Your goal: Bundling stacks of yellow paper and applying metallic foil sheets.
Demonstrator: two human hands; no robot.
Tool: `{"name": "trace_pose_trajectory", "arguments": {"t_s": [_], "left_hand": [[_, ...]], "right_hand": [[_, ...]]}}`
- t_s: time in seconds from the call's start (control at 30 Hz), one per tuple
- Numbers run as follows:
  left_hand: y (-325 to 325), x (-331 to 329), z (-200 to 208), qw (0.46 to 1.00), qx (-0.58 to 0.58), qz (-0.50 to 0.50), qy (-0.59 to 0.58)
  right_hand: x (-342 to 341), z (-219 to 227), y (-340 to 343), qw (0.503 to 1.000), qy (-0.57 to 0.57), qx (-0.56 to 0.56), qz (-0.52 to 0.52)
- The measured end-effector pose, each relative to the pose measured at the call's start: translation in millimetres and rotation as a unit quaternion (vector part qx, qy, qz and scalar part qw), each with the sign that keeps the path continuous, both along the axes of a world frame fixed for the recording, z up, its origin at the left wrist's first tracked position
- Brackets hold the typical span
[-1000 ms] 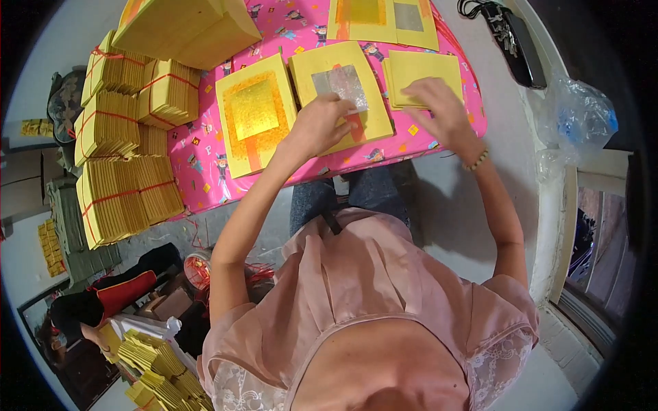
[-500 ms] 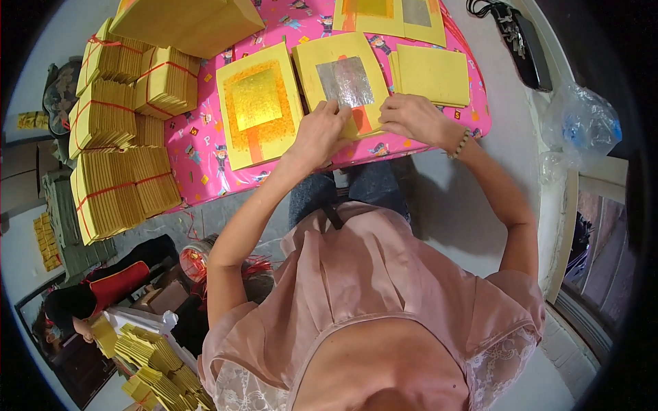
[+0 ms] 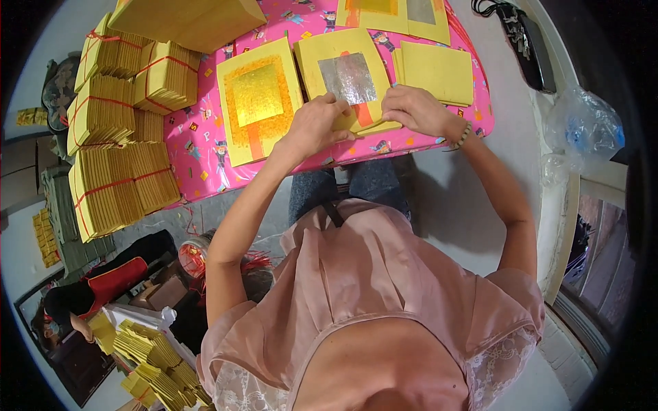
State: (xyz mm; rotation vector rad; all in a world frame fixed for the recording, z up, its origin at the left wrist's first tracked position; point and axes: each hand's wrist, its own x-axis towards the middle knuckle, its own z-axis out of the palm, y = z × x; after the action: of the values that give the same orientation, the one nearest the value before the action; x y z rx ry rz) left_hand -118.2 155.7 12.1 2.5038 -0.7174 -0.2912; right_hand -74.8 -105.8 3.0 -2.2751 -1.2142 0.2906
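where your right hand (image 3: pixel 419 113) hovered at the plain yellow paper stack (image 3: pixel 439 72) a second ago, it is now down at the lower right edge of the rectangular yellow paper stack bearing a square silver foil patch and an orange stripe (image 3: pixel 347 81). that stack lies before you on the glossy pink printed table cover (image 3: pixel 205 164), between the plain stack and the yellow paper stack bearing a square gold patch (image 3: pixel 259 99), which neither hand touches.

your left hand (image 3: pixel 319 127) rests at the lower left edge, fingers curled, with a narrow gap between fingers and thumb. your right fingers are drawn close together. whether either hand actually pinches paper cannot be told, as the knuckles cover the contact.

half a second ago the lower edge looked flatter; it now shows a separated layer beside your right fingers. in this inspector's judgement, both hands are now working one edge together, the upper paper being loosened or turned there. no fold is confirmed.
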Motion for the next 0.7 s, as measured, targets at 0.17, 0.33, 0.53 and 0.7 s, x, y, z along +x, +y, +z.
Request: {"name": "trace_pose_trajectory", "arguments": {"t_s": [0.17,0.33,0.53,0.7], "left_hand": [[2.2,1.9,-0.8,1.000,-0.014,-0.005,0.005],[3.1,5.4,-1.1,1.000,-0.017,-0.007,0.013],[2.6,4.0,-0.9,1.000,-0.017,-0.005,0.011],[3.2,3.5,-1.2,1.000,-0.017,-0.003,0.011]], "right_hand": [[1.9,1.8,0.2,1.000,0.011,0.007,0.001],[4.4,2.2,0.4,1.000,0.013,0.009,0.000],[4.0,-0.1,-0.8,1.000,0.018,0.014,0.000],[3.6,0.2,0.2,1.000,0.014,0.008,-0.002]]}}
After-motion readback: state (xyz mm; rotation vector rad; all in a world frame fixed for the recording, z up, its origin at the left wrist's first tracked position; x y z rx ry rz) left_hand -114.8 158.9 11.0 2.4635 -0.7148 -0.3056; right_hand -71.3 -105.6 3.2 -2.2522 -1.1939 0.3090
